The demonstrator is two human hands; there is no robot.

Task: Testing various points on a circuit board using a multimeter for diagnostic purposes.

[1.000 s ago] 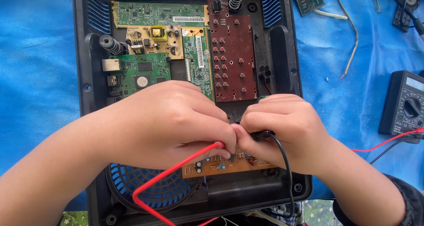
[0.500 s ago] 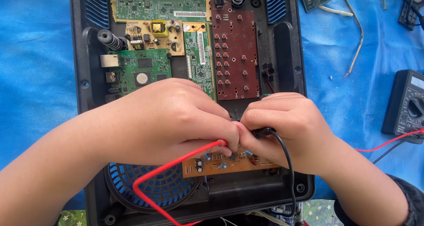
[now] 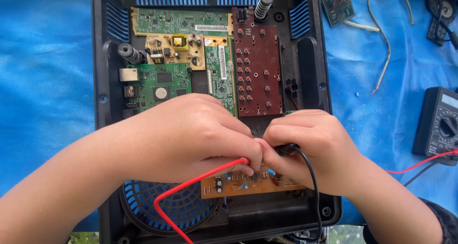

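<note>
Closest to me, both hands meet over the lower end of an opened black device casing (image 3: 98, 129). My left hand (image 3: 191, 136) is curled shut around a red test lead (image 3: 191, 184), the wire looping down out of the fist and off the bottom edge. My right hand (image 3: 312, 146) is closed on a black test lead (image 3: 305, 163), its cable curving down past the wrist. The knuckles of the two hands touch, and the probe tips are hidden under the fingers, so I can't tell exactly where they land. Right beneath the hands sits a tan circuit board (image 3: 248, 184) with small blue and dark components, at the near end of the casing. Just left of it, a round blue speaker grille (image 3: 176, 208) shows under the left wrist. Moving up, a dark red button board (image 3: 257, 67) runs lengthwise through the casing, with green circuit boards (image 3: 179, 22) beside and above it and a yellow-topped part on a tan section. Off to the right, on the blue tarp (image 3: 43, 82), a black multimeter (image 3: 439, 124) lies with red and black wires leading out. Farther back right, a small loose green board (image 3: 338, 3) and a pale wire (image 3: 386, 34) rest on the tarp.
</note>
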